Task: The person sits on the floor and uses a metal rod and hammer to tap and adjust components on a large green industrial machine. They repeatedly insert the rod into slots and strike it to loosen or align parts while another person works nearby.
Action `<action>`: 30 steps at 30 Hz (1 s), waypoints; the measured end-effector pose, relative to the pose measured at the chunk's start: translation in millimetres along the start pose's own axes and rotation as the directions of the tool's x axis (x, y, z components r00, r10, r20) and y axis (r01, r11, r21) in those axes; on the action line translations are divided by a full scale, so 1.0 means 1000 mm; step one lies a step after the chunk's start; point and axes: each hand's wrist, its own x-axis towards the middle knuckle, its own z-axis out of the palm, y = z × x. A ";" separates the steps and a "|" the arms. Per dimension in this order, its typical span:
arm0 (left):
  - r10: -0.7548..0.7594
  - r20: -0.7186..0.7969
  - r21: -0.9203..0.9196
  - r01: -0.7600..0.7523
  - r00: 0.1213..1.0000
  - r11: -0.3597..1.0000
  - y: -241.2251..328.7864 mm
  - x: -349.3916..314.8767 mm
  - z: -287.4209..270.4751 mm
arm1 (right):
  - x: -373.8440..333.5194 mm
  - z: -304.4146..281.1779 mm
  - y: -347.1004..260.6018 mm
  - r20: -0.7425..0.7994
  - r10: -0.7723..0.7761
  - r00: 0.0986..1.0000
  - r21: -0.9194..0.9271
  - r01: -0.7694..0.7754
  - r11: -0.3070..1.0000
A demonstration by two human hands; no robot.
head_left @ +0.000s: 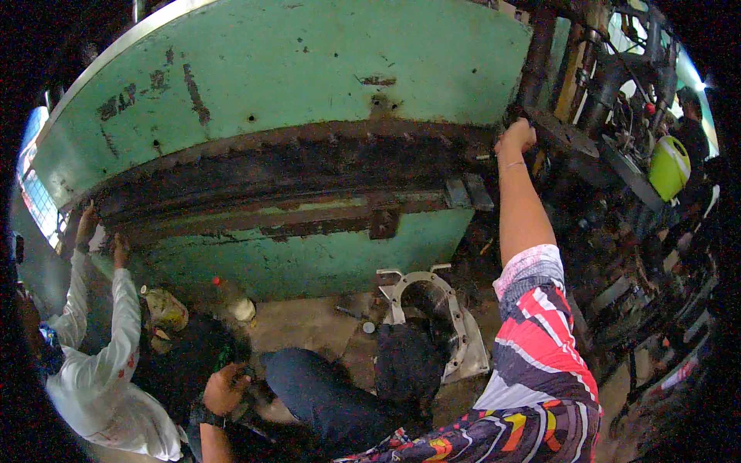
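The green machine (309,77) is stretching leftward from my right hand (515,137), which is resting curled at its end; I cannot tell on what. My left hand (225,390) is bending its fingers, grip unclear, with a co-worker (116,401) leaning leftward of it.

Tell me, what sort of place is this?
Likely a metalworking or repair workshop: a big, worn green machine, a pale metal frame with a rounded opening near it, and a dark jumble of hardware along the right.
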 end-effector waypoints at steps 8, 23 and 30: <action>-0.201 0.053 0.050 0.198 0.978 0.979 0.027 -0.023 0.001 | -0.078 -0.030 -0.021 0.527 0.242 0.814 0.295 -0.442 0.847; -0.087 -0.057 0.056 0.090 0.995 0.994 0.031 0.002 0.022 | -0.149 0.042 0.011 0.470 0.288 0.834 0.114 -0.381 0.917; -0.159 0.006 0.003 0.159 0.987 0.987 0.029 0.001 0.020 | -0.149 0.046 0.010 0.381 0.394 0.836 0.183 -0.486 0.855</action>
